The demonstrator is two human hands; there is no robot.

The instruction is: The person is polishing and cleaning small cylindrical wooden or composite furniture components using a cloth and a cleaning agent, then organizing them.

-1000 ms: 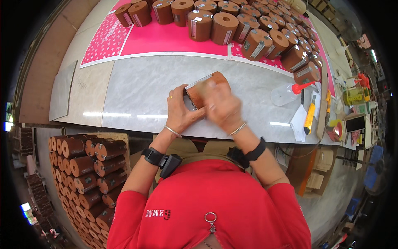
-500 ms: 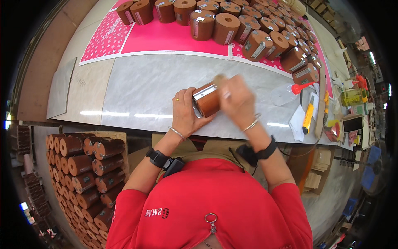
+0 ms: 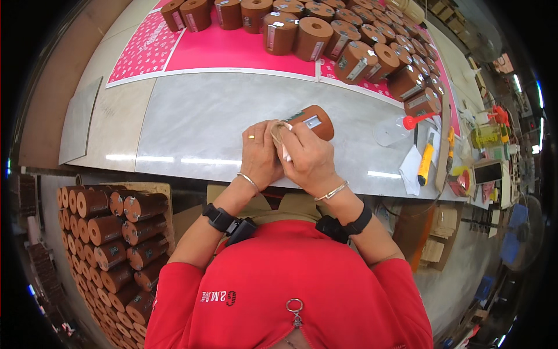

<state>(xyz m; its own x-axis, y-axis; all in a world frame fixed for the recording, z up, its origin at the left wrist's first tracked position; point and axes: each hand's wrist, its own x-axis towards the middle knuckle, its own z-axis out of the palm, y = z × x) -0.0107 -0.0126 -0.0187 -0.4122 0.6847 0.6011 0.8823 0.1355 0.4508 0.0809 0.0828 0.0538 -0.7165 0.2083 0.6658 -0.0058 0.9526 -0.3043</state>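
My two hands meet over the grey tabletop, just in front of me. Between them is a bunched beige and white cloth [image 3: 279,132]. My right hand [image 3: 309,158] pinches it, fingers bent over its top. The curled fingers of my left hand [image 3: 260,152] close on the cloth's left side; their tips are partly hidden. Just beyond my right hand, a brown cylinder [image 3: 326,123] lies tilted on the table with a silver metal plate [image 3: 313,122] along its side. Its near left end is covered by my hands, and neither hand visibly grips it.
Many similar brown cylinders [image 3: 314,36] stand on a pink sheet [image 3: 232,52] at the back. To the right are a clear bottle with a red spout [image 3: 390,132], a yellow utility knife [image 3: 427,160] and white paper [image 3: 410,168]. More cylinders are stacked [image 3: 107,232] at lower left.
My left hand has let go of the cylinder, which now lies farther right on the table. My right hand has come down and left with the cloth, meeting my left hand.
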